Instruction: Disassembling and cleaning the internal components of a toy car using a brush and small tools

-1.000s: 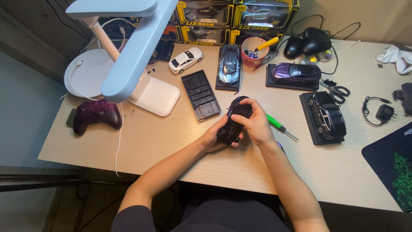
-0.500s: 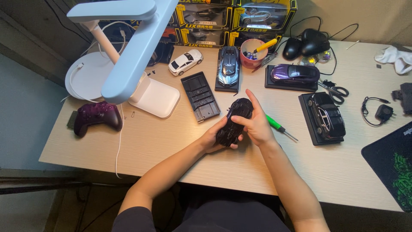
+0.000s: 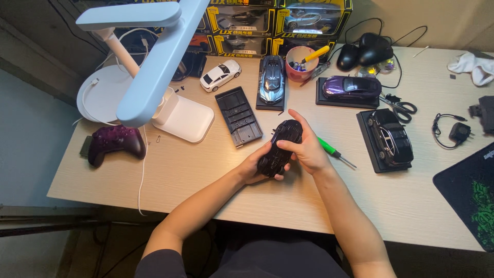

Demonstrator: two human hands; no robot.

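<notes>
Black model car (image 3: 280, 147) in both hands, long axis diagonal, far end up-right

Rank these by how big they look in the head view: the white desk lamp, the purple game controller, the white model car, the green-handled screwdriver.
1. white desk lamp, though its arm is nearer the camera
2. purple game controller
3. white model car
4. green-handled screwdriver, similar length to the car but far thinner

Toy car boxes (image 3: 267, 23) stand in a row at the far edge of the bench (image 3: 216, 180), at twelve o'clock. They are yellow and black, stacked two high. Clear windows show little cars inside. Part of the row hides behind the white lamp (image 3: 154, 67).
</notes>
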